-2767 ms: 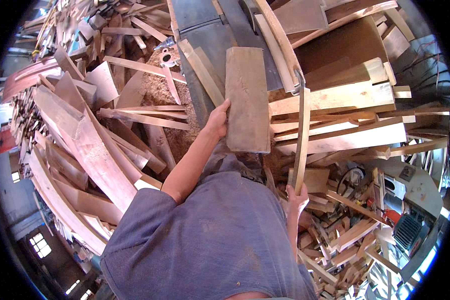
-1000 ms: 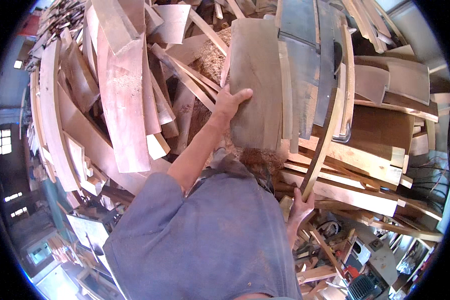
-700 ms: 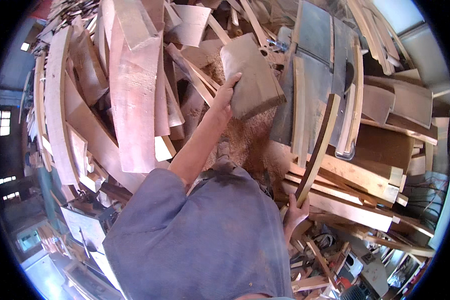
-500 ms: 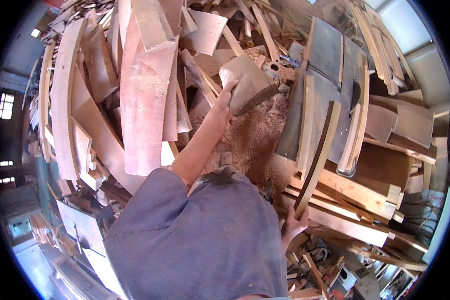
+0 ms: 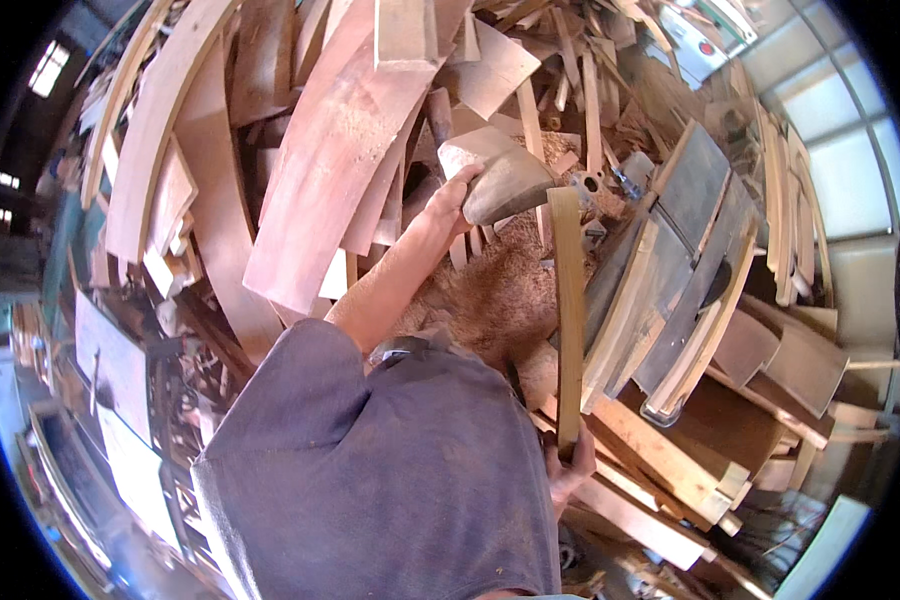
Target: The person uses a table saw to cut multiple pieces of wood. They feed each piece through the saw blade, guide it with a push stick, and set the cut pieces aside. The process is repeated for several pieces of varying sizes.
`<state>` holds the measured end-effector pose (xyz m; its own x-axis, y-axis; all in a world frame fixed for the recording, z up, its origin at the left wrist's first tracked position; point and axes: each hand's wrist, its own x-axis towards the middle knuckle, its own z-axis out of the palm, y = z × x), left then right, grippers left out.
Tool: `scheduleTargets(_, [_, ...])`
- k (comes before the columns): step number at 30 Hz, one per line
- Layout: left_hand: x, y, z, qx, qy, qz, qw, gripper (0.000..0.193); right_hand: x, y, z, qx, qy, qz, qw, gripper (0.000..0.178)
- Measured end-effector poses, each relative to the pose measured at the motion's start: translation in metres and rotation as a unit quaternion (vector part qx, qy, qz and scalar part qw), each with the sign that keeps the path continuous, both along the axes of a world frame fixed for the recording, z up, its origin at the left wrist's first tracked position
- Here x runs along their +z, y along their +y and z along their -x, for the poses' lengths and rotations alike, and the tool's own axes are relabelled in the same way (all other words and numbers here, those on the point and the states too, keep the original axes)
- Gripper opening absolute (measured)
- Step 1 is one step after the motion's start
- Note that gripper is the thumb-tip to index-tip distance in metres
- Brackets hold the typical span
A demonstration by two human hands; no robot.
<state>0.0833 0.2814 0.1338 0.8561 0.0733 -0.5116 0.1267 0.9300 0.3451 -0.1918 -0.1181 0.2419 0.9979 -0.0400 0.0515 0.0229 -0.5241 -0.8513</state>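
Observation:
My left hand [image 5: 456, 200] reaches ahead and is closed on the near left edge of a thick, curved wooden block [image 5: 510, 182] with a pale face and a darker side. Below it lies a heap of sawdust [image 5: 495, 285]. Low on the right, my right hand [image 5: 570, 465] grips the near end of a long, narrow wooden strip [image 5: 568, 320]. The strip points away from me, and its far end appears close to the block's right corner; whether they touch I cannot tell. Part of my right hand is hidden behind my shirt.
Right of the strip stands a grey metal machine table [image 5: 660, 290] with wooden rails along it. Large curved boards [image 5: 335, 150] are piled on the left, with offcuts behind. Stacked planks [image 5: 660, 455] lie at the near right. A white panel [image 5: 115, 360] stands at far left.
The strip has swung from a rightward slant to nearly straight ahead, and its far end is closer to the block. My left hand still holds the block. The whole view has turned.

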Motion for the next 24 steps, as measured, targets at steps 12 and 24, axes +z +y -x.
scheduleTargets(12, [-0.001, -0.005, 0.062, 0.085, -0.015, 0.006, 0.996, 0.038, -0.003, -0.062, -0.024, 0.128, -0.031, 0.051, 0.99, 0.056])
scheduleTargets(24, [-0.006, -0.012, 0.08, 0.103, 0.008, -0.01, 0.995, 0.036, -0.006, -0.072, -0.029, 0.149, -0.01, -0.014, 0.989, 0.053])
